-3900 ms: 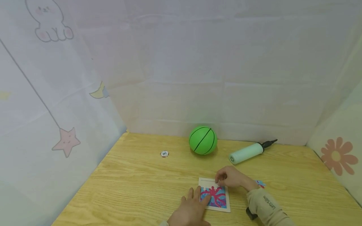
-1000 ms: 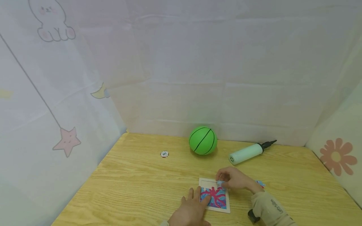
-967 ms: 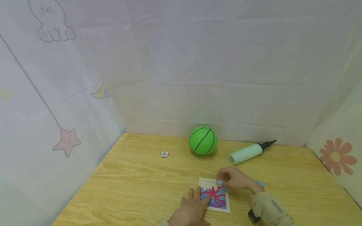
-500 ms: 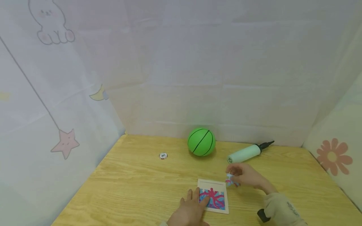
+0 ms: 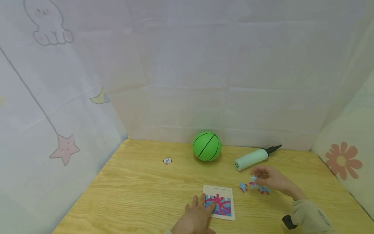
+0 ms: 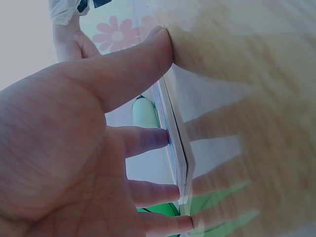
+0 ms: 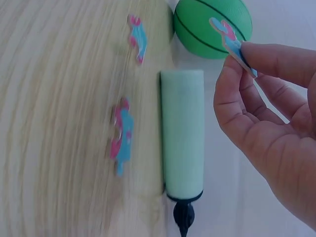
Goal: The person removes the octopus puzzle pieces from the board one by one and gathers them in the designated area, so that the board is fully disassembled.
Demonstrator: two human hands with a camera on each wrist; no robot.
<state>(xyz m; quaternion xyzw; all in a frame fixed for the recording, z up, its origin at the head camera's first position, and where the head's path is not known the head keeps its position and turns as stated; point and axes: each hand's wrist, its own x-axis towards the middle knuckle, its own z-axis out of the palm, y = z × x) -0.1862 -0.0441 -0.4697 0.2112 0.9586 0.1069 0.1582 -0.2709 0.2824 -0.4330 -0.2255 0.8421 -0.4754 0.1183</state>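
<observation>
My left hand point(image 5: 193, 217) rests with spread, straight fingers on the near left side of a framed jigsaw puzzle point(image 5: 233, 208) that shows a pink octopus on blue. Joined pieces fill the lower part of the frame; its upper strip is bare board. To the right of it, my right hand point(image 5: 274, 180) pinches a blue and pink puzzle piece point(image 7: 228, 38) between thumb and fingers, held above the table. Two loose pieces lie below that hand: a puzzle piece point(image 5: 243, 187) nearer the frame and another puzzle piece point(image 5: 264, 190) farther right.
Behind the puzzle, a green ball point(image 5: 207, 146) stands by the back wall sheet. A pale green hand pump point(image 5: 251, 159) with a black nozzle lies behind my right hand. A round chip point(image 5: 167, 161) sits at the back left of the wooden table point(image 5: 131, 188).
My right hand has moved right from the frame's upper right corner, carrying the pinched puzzle piece away from it. Both loose pieces now show beside the hand. My left hand stays on the puzzle.
</observation>
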